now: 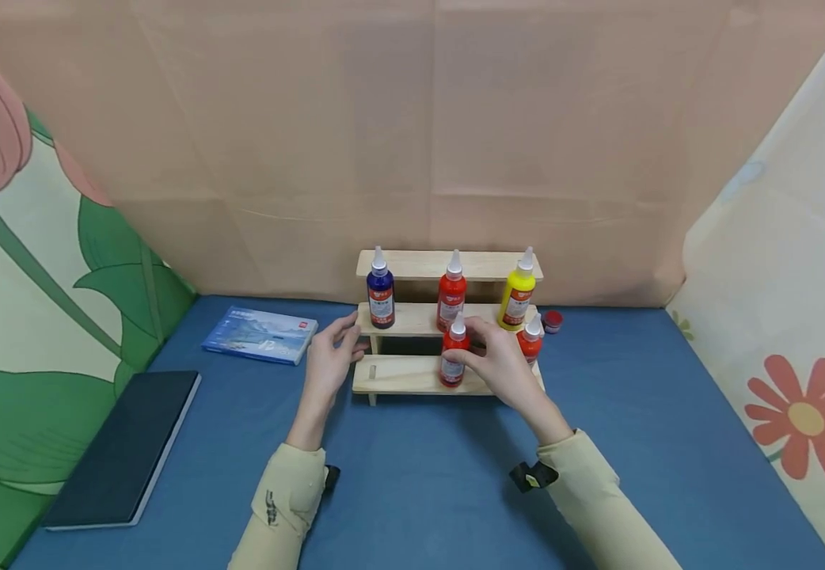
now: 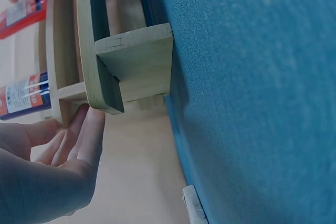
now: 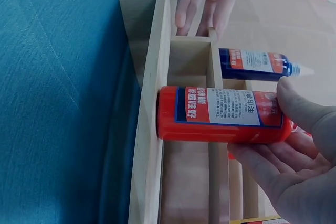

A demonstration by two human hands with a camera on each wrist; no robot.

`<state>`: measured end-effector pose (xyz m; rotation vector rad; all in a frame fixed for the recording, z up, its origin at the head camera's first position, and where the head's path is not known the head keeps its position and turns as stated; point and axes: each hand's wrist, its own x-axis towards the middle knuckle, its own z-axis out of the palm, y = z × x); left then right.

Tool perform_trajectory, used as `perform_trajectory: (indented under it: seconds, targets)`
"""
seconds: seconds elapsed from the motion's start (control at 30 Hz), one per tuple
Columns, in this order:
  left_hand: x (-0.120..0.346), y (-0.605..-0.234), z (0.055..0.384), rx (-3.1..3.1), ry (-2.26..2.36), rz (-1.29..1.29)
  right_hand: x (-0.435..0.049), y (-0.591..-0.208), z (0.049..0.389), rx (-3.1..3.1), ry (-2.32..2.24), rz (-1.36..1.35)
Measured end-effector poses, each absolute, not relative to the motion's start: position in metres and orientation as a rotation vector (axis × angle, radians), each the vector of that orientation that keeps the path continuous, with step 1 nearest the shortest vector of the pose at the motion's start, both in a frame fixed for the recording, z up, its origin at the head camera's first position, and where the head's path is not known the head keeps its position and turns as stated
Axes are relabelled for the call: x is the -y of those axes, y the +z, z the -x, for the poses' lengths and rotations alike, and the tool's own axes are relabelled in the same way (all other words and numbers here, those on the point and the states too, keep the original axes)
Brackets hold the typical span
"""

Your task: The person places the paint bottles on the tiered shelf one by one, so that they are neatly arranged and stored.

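Observation:
A three-tier wooden rack (image 1: 412,374) stands on the blue tabletop. My right hand (image 1: 496,356) holds a red ink bottle (image 3: 220,115) with a pale nozzle between thumb and fingers, near its top. The bottle stands upright at the middle of the lowest tier, its base against the wood. My left hand (image 1: 328,358) is at the rack's left end, its extended fingertips at the end of the middle tier. That tier carries a blue bottle (image 1: 381,294), another red bottle (image 1: 451,297) and a yellow bottle (image 1: 517,297). A further red bottle (image 1: 530,339) is partly hidden behind my right hand.
A small dark red round container (image 1: 553,321) sits right of the rack. To the left lie a blue-and-white flat box (image 1: 261,335) and a dark notebook (image 1: 127,447). A beige covering (image 1: 298,158) rises behind the table, with patterned panels at both sides.

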<state>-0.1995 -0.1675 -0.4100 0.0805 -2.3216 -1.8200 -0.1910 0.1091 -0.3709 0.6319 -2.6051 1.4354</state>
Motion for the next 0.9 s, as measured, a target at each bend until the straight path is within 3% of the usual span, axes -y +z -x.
perform_trajectory:
  seconds: [0.63,0.9]
  targets:
    - [0.172,-0.41,0.201,2.313,-1.832,-0.087,-0.105,-0.372,0.193,2.6,1.421,-0.7]
    - [0.179,-0.403,0.199,2.461,-1.415,-0.024,-0.116,-0.348,0.173,2.538,1.374,-0.718]
